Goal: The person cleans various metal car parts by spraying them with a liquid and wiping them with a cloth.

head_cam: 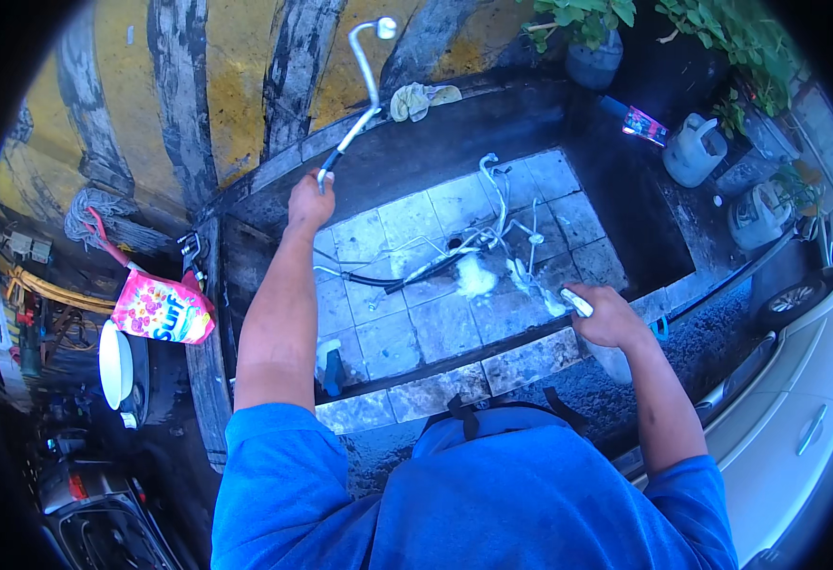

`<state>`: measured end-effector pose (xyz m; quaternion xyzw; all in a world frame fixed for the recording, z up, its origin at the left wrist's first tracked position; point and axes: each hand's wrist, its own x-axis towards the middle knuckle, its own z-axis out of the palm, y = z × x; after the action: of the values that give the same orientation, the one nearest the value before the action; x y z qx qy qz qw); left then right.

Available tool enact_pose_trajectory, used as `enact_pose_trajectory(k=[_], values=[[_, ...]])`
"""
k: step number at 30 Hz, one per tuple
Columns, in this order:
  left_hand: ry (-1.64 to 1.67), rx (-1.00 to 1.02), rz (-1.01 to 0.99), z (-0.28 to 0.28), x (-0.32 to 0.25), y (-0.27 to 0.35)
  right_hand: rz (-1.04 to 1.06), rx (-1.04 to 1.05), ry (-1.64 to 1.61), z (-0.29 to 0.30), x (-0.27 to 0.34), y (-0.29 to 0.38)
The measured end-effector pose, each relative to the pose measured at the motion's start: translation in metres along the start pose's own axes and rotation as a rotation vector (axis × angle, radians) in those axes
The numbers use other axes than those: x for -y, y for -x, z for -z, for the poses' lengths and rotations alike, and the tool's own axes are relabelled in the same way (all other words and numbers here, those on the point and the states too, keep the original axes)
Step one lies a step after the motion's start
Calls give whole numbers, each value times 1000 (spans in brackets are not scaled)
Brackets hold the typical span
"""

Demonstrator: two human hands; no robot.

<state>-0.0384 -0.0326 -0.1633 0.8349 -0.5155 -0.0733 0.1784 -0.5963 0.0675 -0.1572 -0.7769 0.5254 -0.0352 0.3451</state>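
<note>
My left hand [312, 203] grips the lower end of a bent metal pipe [361, 125], which rises above the far edge of a tiled basin [416, 335]. At the basin's near right edge, my right hand [605, 313] is closed on a small pale object [576, 302], perhaps a brush; its far part is hidden. Between my hands, several metal pipes and black hoses [434, 269] lie tangled on the tiles around a dark drain hole [455, 244]. White foam [475, 276] sits beside them. A dark blue brush-like object [333, 373] rests in the near left corner.
A pink detergent bag [163, 308] stands on the left ledge near a faucet [192, 246], a mop [102, 224] and a white bowl [115, 365]. A cloth [420, 101] lies on the far ledge. Plastic jugs [694, 151] and plants are at right, beyond them a parked car [790, 427].
</note>
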Motion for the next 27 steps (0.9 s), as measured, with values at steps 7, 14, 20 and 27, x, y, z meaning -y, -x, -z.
enact_pose_trajectory(k=[7,14,20,27], values=[[319,-159,-16,1,116,-13,-80,-31,-65,-4,-16,4],[425,-138,175,-39,148,30,-28,-122,-40,-12,-25,-3],[461,53,172,-46,145,37,-103,-216,-106,-4,-33,-9],[1190,-358,278,21,20,62,-84,-315,-154,2,-30,-21]])
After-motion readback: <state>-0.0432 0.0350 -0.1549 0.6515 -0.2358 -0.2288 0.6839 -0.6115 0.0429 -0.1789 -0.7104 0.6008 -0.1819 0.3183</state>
